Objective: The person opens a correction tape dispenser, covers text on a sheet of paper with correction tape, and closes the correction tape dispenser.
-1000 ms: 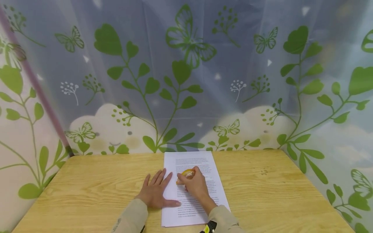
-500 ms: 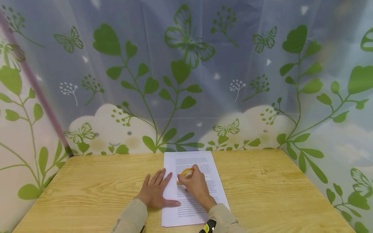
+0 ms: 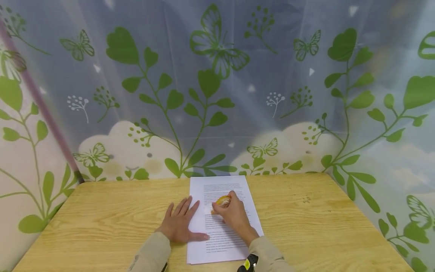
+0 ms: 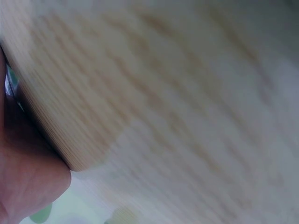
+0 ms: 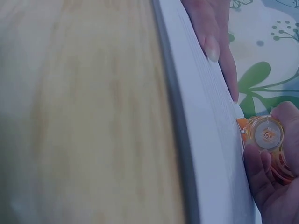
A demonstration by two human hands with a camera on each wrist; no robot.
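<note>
My right hand [image 3: 235, 216] pinches a correction tape dispenser [image 3: 223, 201], orange-yellow and partly see-through, with its tip down at the printed page. Its round reel side shows between thumb and fingers in the right wrist view, where the dispenser [image 5: 267, 134] stands against the paper's face. A pale blank patch lies left of the tip among the text lines. My left hand [image 3: 179, 223] is spread flat, palm down, on the left margin of the paper stack [image 3: 198, 251], thumb reaching over the text. In the left wrist view only part of the left hand [image 4: 35, 182] shows.
The stack lies on a wood-grain table [image 3: 112, 211], its far end near the table's back edge. A patterned curtain [image 3: 217, 124] with leaves and butterflies hangs behind and at both sides. A dark and yellow wristband [image 3: 248, 263] sits at the right sleeve.
The right hand has slid a little to the right across the page with the correction tape dispenser. The left hand has stayed flat on the paper. The head view has shifted slightly.
</note>
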